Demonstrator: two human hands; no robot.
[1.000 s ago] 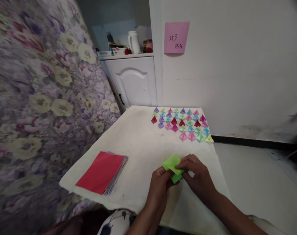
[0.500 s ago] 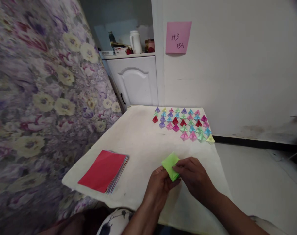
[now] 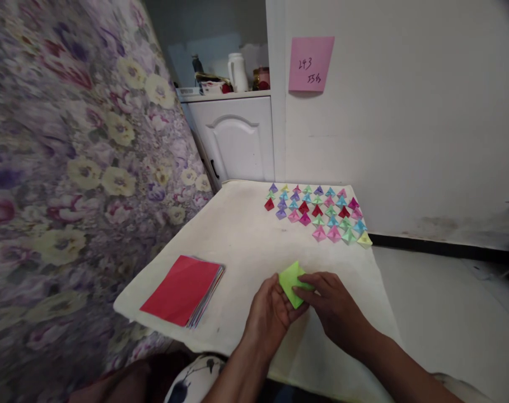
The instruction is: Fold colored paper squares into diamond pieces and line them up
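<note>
A bright green piece of folded origami paper [image 3: 290, 281] is held above the near part of the table. My left hand [image 3: 269, 313] supports it from below, palm turned up, fingers under the paper and thumb by its left edge. My right hand [image 3: 336, 305] grips its right side, fingertips and thumb pressed over the front. The right fingers cover part of the paper, so its far corner is partly hidden.
Rows of small folded paper pieces [image 3: 317, 211] in many colours lie at the table's far right. A stack of paper with a red sheet [image 3: 181, 289] on top lies at the left. The cream-covered table [image 3: 220, 224] meets a white wall [image 3: 405, 129]; a floral curtain [image 3: 90, 168] hangs on the left.
My left fingers have opened out from the green paper, and the thumb has moved off its front to the left edge. My right fingers have shifted on the paper. The view has turned slightly left.
</note>
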